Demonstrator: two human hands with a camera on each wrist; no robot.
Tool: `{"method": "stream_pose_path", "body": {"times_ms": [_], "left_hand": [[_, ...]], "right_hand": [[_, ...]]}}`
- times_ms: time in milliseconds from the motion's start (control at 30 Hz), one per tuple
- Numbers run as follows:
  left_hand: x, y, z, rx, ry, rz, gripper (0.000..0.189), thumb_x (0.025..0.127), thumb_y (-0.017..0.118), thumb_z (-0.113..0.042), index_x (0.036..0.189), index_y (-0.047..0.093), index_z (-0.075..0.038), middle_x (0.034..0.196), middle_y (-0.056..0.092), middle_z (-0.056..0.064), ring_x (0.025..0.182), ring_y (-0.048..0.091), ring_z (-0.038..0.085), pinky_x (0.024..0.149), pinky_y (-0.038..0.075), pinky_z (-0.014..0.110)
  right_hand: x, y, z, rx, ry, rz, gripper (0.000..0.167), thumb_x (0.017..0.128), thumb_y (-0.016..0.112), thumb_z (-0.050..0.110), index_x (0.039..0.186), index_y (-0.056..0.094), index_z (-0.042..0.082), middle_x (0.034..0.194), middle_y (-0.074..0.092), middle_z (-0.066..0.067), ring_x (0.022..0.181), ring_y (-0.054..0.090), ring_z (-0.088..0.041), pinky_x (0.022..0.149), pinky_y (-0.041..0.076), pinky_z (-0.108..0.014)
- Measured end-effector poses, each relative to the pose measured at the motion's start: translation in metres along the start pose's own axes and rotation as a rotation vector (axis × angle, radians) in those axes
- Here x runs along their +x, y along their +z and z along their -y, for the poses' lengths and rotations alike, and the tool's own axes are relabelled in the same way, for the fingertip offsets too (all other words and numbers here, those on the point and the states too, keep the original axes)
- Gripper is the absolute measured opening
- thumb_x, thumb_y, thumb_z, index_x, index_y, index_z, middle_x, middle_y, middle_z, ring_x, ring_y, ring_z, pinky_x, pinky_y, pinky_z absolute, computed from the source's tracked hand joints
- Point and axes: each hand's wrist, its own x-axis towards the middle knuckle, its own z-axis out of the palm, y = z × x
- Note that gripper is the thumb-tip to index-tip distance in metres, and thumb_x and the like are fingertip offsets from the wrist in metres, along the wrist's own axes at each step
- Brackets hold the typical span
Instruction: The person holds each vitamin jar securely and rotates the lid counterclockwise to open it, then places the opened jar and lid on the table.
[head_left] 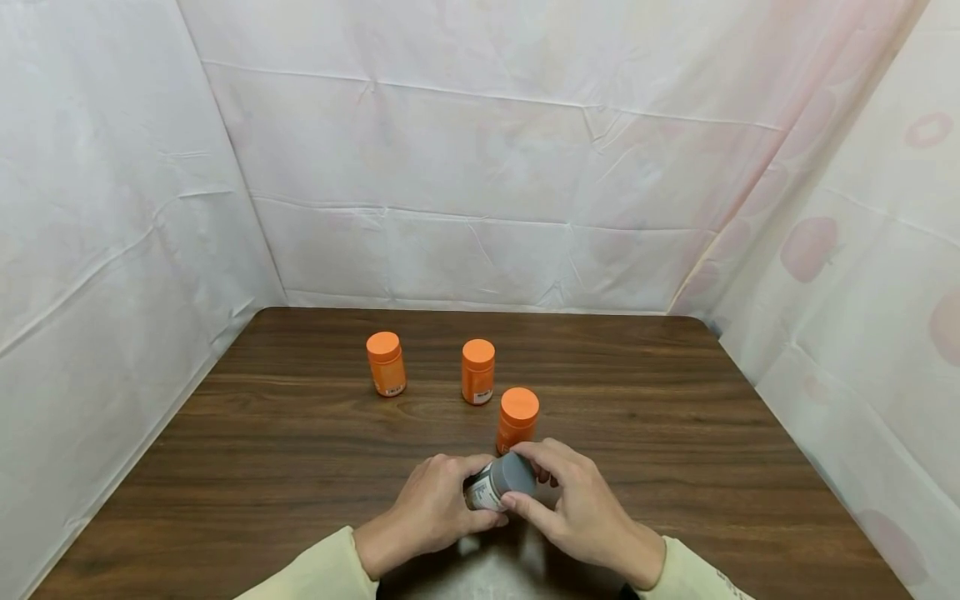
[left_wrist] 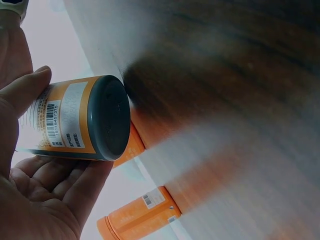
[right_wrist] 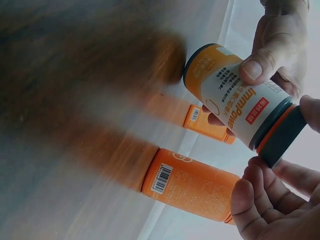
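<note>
A dark grey-green pill bottle (head_left: 484, 490) with an orange and white label is tilted between the two hands near the table's front. My left hand (head_left: 431, 507) grips its body, thumb on the label (right_wrist: 235, 92). My right hand (head_left: 581, 504) pinches the dark cap (right_wrist: 282, 135) between thumb and fingers. An orange ring (right_wrist: 275, 129) shows just under the cap. In the left wrist view, the bottle's dark base (left_wrist: 111, 117) faces out over the table. Right behind the hands an orange bottle (head_left: 517, 417) stands upright, its lower part partly hidden.
Two more orange bottles stand upright farther back, one at the left (head_left: 386, 365) and one near the middle (head_left: 477, 372). All are on a dark wood-grain table (head_left: 300, 467). White cloth (head_left: 465, 167) hangs behind it and along both sides.
</note>
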Motion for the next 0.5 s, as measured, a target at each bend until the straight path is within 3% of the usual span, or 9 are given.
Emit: {"method": "stream_pose_path", "body": {"times_ms": [300, 500], "left_hand": [[0.0010, -0.0006, -0.0014, 0.003, -0.024, 0.018, 0.035, 0.076, 0.092, -0.039, 0.104, 0.071, -0.034, 0.082, 0.065, -0.022, 0.068, 0.058, -0.003, 0.061, 0.047, 0.022], [0.0002, -0.0003, -0.0008, 0.002, -0.002, 0.015, 0.038, 0.076, 0.092, -0.036, 0.108, 0.072, -0.031, 0.085, 0.067, -0.020, 0.071, 0.058, -0.004, 0.063, 0.048, 0.022]], "right_hand": [[0.0005, -0.0056, 0.0012, 0.000, -0.063, 0.049, 0.049, 0.093, 0.079, 0.026, 0.137, 0.059, 0.016, 0.110, 0.062, 0.007, 0.088, 0.057, -0.009, 0.072, 0.053, -0.029], [0.0017, -0.0100, 0.0016, -0.006, -0.083, 0.098, 0.061, 0.089, 0.081, 0.016, 0.144, 0.055, 0.017, 0.122, 0.060, 0.005, 0.101, 0.058, -0.009, 0.080, 0.055, -0.032]]}}
